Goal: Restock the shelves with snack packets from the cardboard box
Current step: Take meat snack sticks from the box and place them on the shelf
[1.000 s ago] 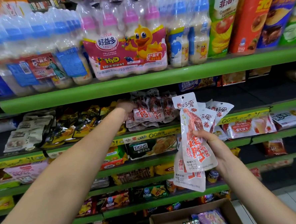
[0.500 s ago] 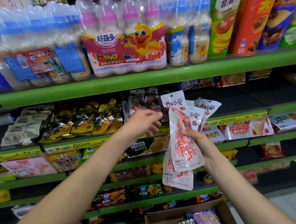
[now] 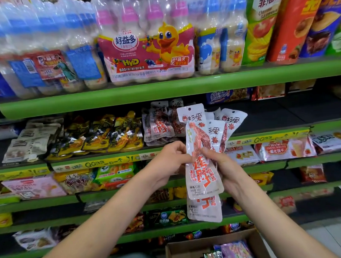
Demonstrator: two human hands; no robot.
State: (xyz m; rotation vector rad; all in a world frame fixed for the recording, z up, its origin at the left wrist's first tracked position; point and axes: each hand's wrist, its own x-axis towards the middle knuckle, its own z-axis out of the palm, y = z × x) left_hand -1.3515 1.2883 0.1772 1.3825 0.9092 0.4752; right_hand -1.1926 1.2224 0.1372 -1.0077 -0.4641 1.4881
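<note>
My right hand (image 3: 226,169) grips a fanned bunch of white snack packets with red print (image 3: 203,158), held upright in front of the shelves. My left hand (image 3: 168,165) pinches the left edge of the front packet in that bunch. More packets of the same kind (image 3: 159,123) lie stacked on the second green shelf (image 3: 100,163), just above and behind my hands. The open cardboard box (image 3: 185,249) sits on the floor below, with colourful packets (image 3: 233,252) inside.
Shrink-wrapped packs of milk-drink bottles (image 3: 146,44) and tall crisp tubes (image 3: 291,21) fill the top shelf. Yellow-black packets (image 3: 98,135) and pale packets (image 3: 30,139) lie left of the matching stack. Lower shelves hold biscuits and other snacks. Tiled floor (image 3: 339,232) shows at the right.
My left hand has drawn back from the stack on the second shelf and come to the bunch, now pinching its front packet. The bunch has shifted slightly left.
</note>
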